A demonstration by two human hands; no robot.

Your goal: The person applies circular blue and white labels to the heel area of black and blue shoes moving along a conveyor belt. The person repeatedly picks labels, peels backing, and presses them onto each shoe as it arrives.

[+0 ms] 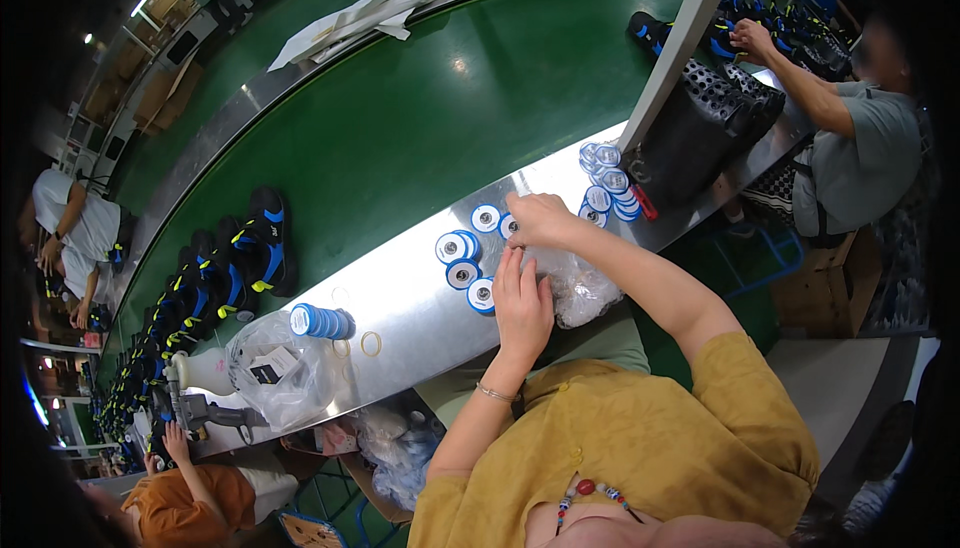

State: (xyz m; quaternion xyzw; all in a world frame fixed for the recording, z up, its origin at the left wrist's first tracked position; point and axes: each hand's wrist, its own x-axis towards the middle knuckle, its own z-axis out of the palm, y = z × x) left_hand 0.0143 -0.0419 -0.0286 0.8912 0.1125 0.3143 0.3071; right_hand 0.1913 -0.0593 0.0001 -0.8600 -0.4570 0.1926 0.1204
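The person in the mustard-yellow top stood at a steel desk (420,293) that ran along a green conveyor belt (400,118). The left hand (522,303) lay flat, palm down and fingers loosely extended, resting on the edge of a clear plastic bag (585,293) at the near side of the desk; it pressed rather than clutched. The right hand (540,220) was curled over the top of the same bag, its fingers (520,210) bent as though pinching the plastic, though whether anything small was caught between them I could not tell. Just beside both hands, to their left, sat a cluster of small round blue-and-white spools (462,256), some lying flat and showing their faces. A second group of the same spools (605,188) was stacked farther along the desk, close against a dark perforated bin (705,118) and a white post (675,48). Further left on the desk lay a blue spool stack on its side (322,322), two thin rubber bands (371,344), and another crumpled clear bag (285,368) with a small box inside. Dark shoes with blue and yellow trim (235,268) were lined up along the belt's left edge. Another worker in a grey shirt (860,148) reached toward more shoes at the far right, and a person in orange (190,503) stood at lower left.
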